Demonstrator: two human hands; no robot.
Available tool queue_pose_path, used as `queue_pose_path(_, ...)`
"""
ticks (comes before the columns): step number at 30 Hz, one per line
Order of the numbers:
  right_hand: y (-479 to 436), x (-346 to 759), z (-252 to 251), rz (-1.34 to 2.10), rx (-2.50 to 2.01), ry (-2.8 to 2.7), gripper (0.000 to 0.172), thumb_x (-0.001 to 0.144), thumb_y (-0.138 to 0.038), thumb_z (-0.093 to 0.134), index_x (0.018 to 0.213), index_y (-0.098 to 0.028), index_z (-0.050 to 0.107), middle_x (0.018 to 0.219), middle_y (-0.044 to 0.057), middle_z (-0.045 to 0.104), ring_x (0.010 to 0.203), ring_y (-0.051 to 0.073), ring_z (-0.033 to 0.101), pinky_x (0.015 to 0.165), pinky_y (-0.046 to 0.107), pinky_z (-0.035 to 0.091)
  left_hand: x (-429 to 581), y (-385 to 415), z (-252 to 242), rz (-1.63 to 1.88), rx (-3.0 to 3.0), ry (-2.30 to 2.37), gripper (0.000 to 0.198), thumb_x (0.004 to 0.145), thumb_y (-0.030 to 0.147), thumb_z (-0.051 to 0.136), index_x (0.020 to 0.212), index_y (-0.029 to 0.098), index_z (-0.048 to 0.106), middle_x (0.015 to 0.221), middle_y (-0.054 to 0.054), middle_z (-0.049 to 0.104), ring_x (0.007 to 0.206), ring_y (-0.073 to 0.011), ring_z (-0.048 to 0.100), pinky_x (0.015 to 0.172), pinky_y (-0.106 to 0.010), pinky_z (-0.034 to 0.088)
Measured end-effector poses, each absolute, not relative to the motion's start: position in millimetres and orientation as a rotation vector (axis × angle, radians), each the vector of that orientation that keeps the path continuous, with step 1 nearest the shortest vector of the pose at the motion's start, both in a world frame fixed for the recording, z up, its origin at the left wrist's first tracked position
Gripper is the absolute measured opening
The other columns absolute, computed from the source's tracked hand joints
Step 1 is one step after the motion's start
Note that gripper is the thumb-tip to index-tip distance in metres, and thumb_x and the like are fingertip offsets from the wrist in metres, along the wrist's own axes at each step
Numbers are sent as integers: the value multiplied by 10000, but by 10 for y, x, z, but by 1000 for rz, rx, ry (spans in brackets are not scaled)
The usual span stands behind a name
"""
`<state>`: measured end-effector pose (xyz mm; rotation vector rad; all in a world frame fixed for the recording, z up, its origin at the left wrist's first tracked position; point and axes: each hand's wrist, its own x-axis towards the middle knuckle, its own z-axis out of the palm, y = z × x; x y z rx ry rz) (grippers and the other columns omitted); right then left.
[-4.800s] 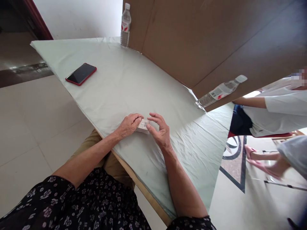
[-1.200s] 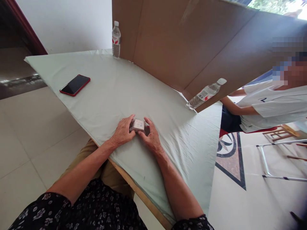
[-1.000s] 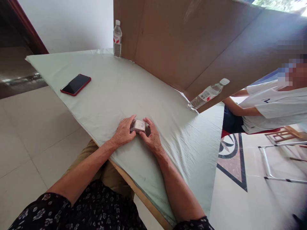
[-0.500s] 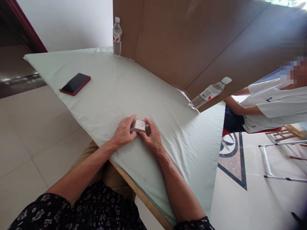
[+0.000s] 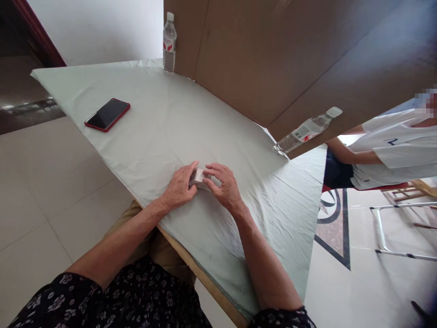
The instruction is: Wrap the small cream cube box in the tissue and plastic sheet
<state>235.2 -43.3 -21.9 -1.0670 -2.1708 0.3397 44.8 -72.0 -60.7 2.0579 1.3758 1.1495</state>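
Observation:
A small pale box (image 5: pixel 199 175) with greyish sides lies on the cloth-covered table between my two hands. My left hand (image 5: pixel 179 184) is closed around its left side, with the index finger along the far edge and the thumb at the near edge. From the right, my right hand (image 5: pixel 223 184) pinches the box's right end between the thumb and bent fingers. Its wrist is raised a little off the cloth. Fingers cover much of the box, and its print is too blurred to read.
A phone in a red case (image 5: pixel 108 115) lies to the left. Cardboard panels (image 5: pixel 239 59) stand across the table's far side, with one water bottle (image 5: pixel 169 43) upright and another bottle (image 5: pixel 307 131) seen slanted beside them. Beyond, at right, sits a person in a white shirt (image 5: pixel 392 150).
My right hand has lifted and shifted its grip from the box's right side to its upper right end. My left hand keeps its hold. The view has shifted slightly.

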Motion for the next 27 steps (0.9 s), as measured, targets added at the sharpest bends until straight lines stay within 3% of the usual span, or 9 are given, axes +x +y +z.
queue_pose_path(7, -337, 2241, -203, 62, -1001, -2258, 166, 951, -213, 568, 910, -236, 727, 1084, 70, 778, 1114, 248, 678, 970, 439, 455, 461, -728, -606, 1136, 2025, 1387, 730, 763, 145, 528, 1480, 121, 397, 1249, -160, 639, 1153, -271, 602, 1053, -463, 469)
queue_pose_path(14, -384, 2211, -301, 282, -1081, -2054, 172, 986, -277, 504, 934, -229, 661, 1111, 78, 765, 1071, 223, 689, 940, 402, 476, 461, -756, -547, 1150, 2011, 1374, 746, 766, 210, 579, 1484, 135, 389, 1324, -170, 606, 1214, -285, 578, 1071, -474, 457)
queue_pose_path(20, -452, 2205, -181, 396, -1102, -2025, 176, 988, -314, 493, 908, -260, 640, 1136, 63, 754, 1120, 235, 674, 1002, 431, 465, 456, -781, -487, 1095, 1932, 1444, 662, 885, 373, 581, 1480, 139, 406, 1328, -175, 623, 1237, -295, 580, 1088, -492, 432)
queue_pose_path(27, -457, 2293, 12, 479, -1133, -1821, 158, 975, -346, 524, 912, -258, 639, 1167, 65, 735, 1148, 246, 656, 1039, 459, 451, 455, -811, -443, 1023, 1914, 1349, 844, 769, 318, 697, 1526, 165, 356, 1266, -146, 653, 1169, -288, 622, 1060, -463, 461)
